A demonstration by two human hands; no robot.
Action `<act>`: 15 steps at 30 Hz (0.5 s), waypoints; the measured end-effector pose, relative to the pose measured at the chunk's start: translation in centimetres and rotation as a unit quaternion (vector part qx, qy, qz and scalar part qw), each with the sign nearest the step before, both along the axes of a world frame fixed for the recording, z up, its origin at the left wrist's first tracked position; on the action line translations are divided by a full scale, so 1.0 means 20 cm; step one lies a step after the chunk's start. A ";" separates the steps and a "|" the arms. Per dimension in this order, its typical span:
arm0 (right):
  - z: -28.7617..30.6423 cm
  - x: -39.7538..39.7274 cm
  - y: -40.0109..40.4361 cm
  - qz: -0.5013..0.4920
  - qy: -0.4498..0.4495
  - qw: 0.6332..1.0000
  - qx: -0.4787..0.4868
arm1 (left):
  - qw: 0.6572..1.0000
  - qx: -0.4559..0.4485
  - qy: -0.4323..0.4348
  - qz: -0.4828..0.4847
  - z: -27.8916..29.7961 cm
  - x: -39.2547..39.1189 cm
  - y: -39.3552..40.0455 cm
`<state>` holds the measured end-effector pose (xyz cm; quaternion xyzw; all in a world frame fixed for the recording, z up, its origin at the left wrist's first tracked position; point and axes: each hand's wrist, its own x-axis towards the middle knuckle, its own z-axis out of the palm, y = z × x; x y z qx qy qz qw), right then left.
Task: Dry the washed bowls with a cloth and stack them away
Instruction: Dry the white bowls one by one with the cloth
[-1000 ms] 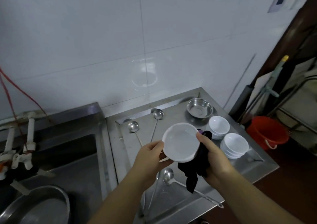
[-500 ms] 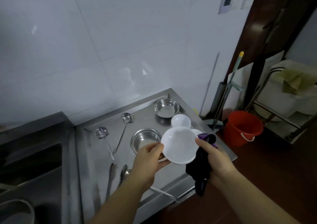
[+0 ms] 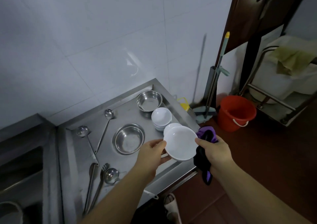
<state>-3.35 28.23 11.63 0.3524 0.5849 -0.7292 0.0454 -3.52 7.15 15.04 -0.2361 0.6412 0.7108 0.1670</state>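
Both hands still pinch the white bowl [image 3: 180,143] — now lower, right also clutching cloth [image 3: 203,158].

We see our left hand [image 3: 152,152] and right hand [image 3: 215,150] bare, with no gloves, rings or watch; both forearms are unsleeved.

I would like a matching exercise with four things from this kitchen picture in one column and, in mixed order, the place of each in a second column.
1. shallow white dish
2. dark purple cloth
3. red plastic bucket
4. long steel ladle

A. on the floor
B. in the right hand only
C. flat on the steel counter
D. between both hands, left hand at its left rim

Pairs: 1-D, 2-B, 3-A, 4-C
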 end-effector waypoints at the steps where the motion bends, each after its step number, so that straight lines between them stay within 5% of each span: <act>1: -0.01 -0.04 0.00 0.002 -0.008 1.000 0.002 | 1.000 0.002 -0.007 -0.003 -0.02 -0.05 0.00; 8: -0.09 -0.34 0.01 -0.007 -0.061 0.998 -0.006 | 0.999 0.016 -0.045 -0.026 -0.20 -0.41 -0.02; 15: -0.21 -0.59 0.02 0.011 -0.124 0.988 0.094 | 0.992 0.067 -0.109 0.006 -0.39 -0.65 0.01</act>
